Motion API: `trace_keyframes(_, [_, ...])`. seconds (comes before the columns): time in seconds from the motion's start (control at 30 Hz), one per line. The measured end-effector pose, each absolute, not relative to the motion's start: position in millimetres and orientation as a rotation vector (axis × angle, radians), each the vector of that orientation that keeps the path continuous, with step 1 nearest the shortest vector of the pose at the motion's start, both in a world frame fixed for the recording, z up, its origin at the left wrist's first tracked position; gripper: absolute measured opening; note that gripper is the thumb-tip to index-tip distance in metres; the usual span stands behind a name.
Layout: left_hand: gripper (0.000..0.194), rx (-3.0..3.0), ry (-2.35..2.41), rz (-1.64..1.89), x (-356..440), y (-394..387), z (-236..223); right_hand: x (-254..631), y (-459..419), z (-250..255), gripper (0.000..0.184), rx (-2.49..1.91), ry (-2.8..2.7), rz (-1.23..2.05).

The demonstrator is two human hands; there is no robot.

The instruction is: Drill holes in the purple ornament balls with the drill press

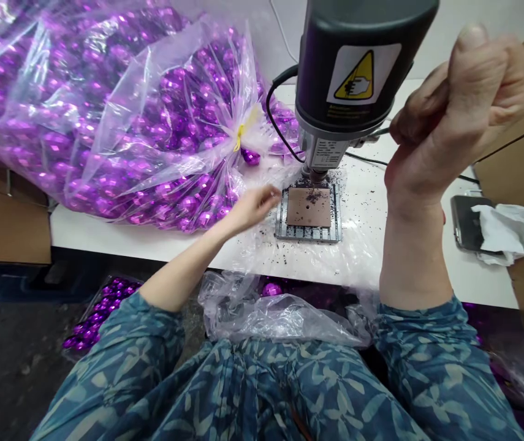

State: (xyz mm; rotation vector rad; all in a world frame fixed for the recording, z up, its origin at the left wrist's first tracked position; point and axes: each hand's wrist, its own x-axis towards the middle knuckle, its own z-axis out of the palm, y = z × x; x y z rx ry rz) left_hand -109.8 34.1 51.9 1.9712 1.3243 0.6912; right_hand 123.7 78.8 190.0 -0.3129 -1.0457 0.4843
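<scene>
My right hand (468, 104) is closed around the lever (380, 131) at the side of a black bench drill (363, 37). My left hand (255, 208) is beside the drill's slotted metal base (307, 234), fingers curled together; what they hold, if anything, is hidden. A brown board (296, 211) with a small hole lies on that base under the chuck (319, 174), dark shavings scattered over it. Left of the drill bulges a large clear bag (142, 116) of shiny purple faceted balls, tied with a yellow tie (239, 137). One purple ball (249, 157) is near the tie.
Clear plastic with a purple ball (271, 289) spans my lap below the edge of the white table (482, 282). More purple balls (100, 312) are low at left. A phone (466, 223) and white tissue (503, 236) lie at right. Cardboard boxes (4, 214) flank the table.
</scene>
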Motion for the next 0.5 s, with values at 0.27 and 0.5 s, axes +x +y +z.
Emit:
trace_keyframes(0.27, [0.026,1.712,2.010,0.966,-123,184,15,126,77,186,0.054,-0.288,-1.057,0.466])
trace_keyframes(0.5, [0.019,1.662,1.869,1.223,-132,187,-1,126,76,186,0.063,-0.319,-1.051,0.445])
